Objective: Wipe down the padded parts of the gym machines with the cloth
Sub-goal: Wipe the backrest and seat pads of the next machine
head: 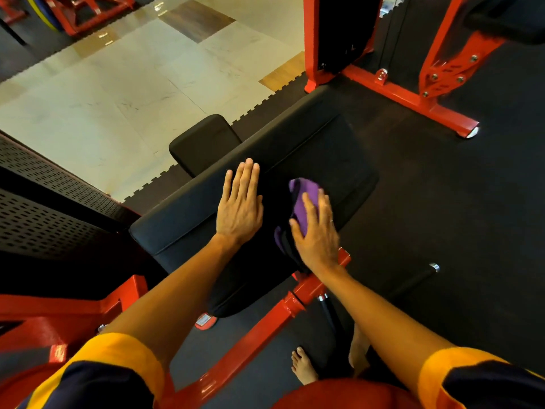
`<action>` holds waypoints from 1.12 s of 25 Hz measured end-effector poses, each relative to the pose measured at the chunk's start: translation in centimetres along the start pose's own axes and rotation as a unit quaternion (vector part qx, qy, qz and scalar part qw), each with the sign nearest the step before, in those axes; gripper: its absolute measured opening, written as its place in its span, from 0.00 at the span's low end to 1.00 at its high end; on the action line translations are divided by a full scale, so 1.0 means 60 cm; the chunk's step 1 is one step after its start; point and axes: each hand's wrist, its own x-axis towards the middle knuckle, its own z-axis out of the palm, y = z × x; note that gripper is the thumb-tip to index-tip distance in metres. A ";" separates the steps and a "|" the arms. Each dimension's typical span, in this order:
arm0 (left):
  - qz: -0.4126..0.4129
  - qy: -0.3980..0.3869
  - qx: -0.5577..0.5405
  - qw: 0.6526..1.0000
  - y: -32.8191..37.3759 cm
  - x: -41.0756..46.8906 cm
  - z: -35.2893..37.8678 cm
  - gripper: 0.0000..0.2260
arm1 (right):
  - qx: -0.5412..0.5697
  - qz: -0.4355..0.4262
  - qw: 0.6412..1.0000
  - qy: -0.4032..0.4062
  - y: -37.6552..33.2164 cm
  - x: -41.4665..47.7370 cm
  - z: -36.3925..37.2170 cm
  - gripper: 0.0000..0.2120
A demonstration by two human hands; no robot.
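Observation:
A long black padded bench pad [188, 228] on a red frame runs diagonally through the middle of the head view. My left hand [240, 205] lies flat on the pad with straight fingers. Just to its right, my right hand [317, 228] presses a purple and black cloth [303, 196] onto the pad, fingers spread over it. A smaller black pad [203, 143] sits behind the bench. Another black pad [498, 22] shows at the top right on a second machine.
A red machine frame [413, 95] stands on the black rubber floor at the right. A perforated black weight-stack cover [38, 208] is at the left. Pale tiled floor [118, 93] lies beyond. A red base bar [250, 343] and my bare feet [303, 367] are below.

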 end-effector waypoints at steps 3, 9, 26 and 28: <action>0.058 -0.036 0.007 0.998 0.028 -0.042 0.013 0.30 | 0.059 0.169 0.983 0.049 0.026 0.049 -0.022 0.32; 0.052 -0.064 0.072 0.994 0.042 -0.060 0.033 0.30 | 0.040 0.059 0.996 0.047 -0.031 0.049 0.014 0.29; 0.065 -0.059 0.073 0.994 0.060 -0.054 0.035 0.28 | 0.056 0.127 0.989 0.048 -0.016 -0.094 0.033 0.28; 0.093 -0.059 0.057 0.992 0.071 -0.043 0.036 0.29 | 0.060 0.159 0.985 0.042 -0.004 -0.102 0.035 0.29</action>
